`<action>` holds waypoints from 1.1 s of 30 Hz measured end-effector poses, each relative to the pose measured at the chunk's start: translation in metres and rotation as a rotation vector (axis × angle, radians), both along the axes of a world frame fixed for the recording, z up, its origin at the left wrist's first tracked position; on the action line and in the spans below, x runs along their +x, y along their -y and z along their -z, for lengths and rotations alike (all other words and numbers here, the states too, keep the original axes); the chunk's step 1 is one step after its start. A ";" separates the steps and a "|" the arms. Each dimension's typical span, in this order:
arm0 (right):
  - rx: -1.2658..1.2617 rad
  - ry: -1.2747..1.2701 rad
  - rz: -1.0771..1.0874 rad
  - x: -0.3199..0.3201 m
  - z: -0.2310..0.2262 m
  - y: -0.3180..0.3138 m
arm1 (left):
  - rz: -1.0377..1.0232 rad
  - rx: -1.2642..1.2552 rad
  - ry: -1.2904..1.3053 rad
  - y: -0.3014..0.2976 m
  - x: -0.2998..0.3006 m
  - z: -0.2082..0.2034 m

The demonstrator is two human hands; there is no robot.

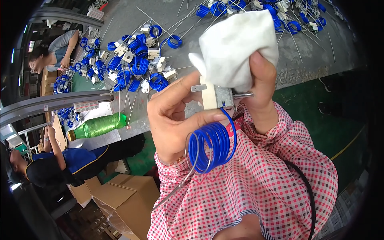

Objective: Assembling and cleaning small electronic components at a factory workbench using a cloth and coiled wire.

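Observation:
My left hand (pixel 170 114) is closed round a capillary thermostat, its cream and metal body (pixel 210 98) pinched between thumb and fingers. A flat metal tab sticks out on one side and a metal shaft on the other. From the body hangs a coil of blue tubing (pixel 210 148), ending in a thin bare metal probe that slants down to the left. My right hand (pixel 264 84) grips a bunched white cloth (pixel 240 46) just above the thermostat. The cloth's lower edge meets the metal part of the body; some of my right fingers are hidden behind it.
More thermostats with blue coils (pixel 138 60) lie heaped on the grey table (pixel 180 18), with wires jutting out. A green bottle (pixel 100 126) lies at the left near a metal rail (pixel 56 102). Cardboard boxes (pixel 128 196) stand lower left. Two people (pixel 60 164) are at the left.

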State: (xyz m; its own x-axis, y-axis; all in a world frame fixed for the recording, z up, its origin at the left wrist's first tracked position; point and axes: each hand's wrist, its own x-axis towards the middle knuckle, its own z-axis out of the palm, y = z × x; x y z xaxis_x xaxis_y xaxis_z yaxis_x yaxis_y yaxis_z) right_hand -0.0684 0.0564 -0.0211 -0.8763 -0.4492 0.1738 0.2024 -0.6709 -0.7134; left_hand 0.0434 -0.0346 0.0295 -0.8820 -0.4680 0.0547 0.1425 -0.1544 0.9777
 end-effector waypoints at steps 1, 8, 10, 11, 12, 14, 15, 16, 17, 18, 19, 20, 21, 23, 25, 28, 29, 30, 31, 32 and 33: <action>-0.125 -0.152 -0.063 -0.002 -0.011 0.004 | 0.041 -0.126 -0.015 0.002 -0.001 -0.007; 0.024 -0.258 0.011 0.000 -0.017 0.006 | -0.004 -0.138 -0.098 0.006 -0.003 0.009; 0.075 -0.072 0.050 -0.003 -0.022 0.006 | -0.006 -0.163 -0.167 0.009 -0.006 0.010; 0.020 -0.072 0.036 -0.008 -0.019 0.005 | -0.092 -0.165 -0.200 0.009 -0.005 0.010; -0.035 -0.071 0.022 -0.010 -0.018 0.005 | -0.180 -0.167 -0.232 0.008 -0.004 0.012; -0.084 0.142 0.143 -0.001 -0.023 0.009 | -0.214 -0.245 -0.401 0.011 -0.013 0.023; -0.119 0.080 0.139 0.002 -0.023 0.008 | -0.329 -0.511 -0.443 0.013 -0.014 0.027; -0.154 0.017 0.130 0.002 -0.023 0.008 | -0.449 -0.782 -0.480 0.015 -0.015 0.027; -0.154 0.016 0.128 0.002 -0.024 0.007 | -0.452 -1.049 -0.486 0.019 -0.013 0.025; -0.217 0.018 0.041 0.001 -0.026 0.005 | -0.529 -1.237 -0.548 0.017 -0.015 0.025; -0.280 0.023 -0.042 0.000 -0.026 0.002 | -0.508 -1.306 -0.579 0.015 -0.017 0.023; -0.280 0.024 -0.041 -0.001 -0.024 0.000 | -0.487 -1.374 -0.609 0.013 -0.017 0.021; -0.344 0.021 -0.098 -0.002 -0.023 -0.003 | -0.450 -1.473 -0.533 0.012 -0.013 0.017; -0.409 0.017 -0.156 -0.001 -0.023 -0.004 | -0.465 -1.538 -0.547 0.016 -0.012 0.021; -0.344 -0.012 -0.109 0.003 -0.025 -0.005 | -0.472 -1.641 -0.536 0.020 -0.010 0.023; -0.021 -0.145 -0.097 0.010 -0.024 -0.009 | -0.482 -1.688 -0.581 0.026 -0.010 0.026; 0.044 -0.435 0.076 0.006 -0.020 -0.001 | -0.481 -1.687 -0.582 0.027 -0.011 0.027; 0.044 -0.434 0.078 0.005 -0.020 -0.003 | -0.462 -1.692 -0.600 0.029 -0.012 0.028; 0.171 -0.377 -0.077 0.005 -0.023 -0.006 | -0.458 -1.720 -0.599 0.031 -0.009 0.026; 0.295 -0.322 -0.235 0.005 -0.025 -0.009 | -0.467 -1.719 -0.599 0.032 -0.008 0.028; 0.325 -0.242 -0.269 0.006 -0.026 -0.011 | -0.428 -1.723 -0.528 0.027 -0.003 0.026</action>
State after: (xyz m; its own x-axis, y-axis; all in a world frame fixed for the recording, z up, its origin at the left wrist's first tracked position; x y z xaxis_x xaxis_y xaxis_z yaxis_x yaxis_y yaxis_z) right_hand -0.0627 0.0677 0.0053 -0.6734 -0.7191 0.1715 0.1402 -0.3520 -0.9255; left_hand 0.0404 -0.0618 0.0037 -0.4677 0.2380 0.8512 0.2044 0.9661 -0.1578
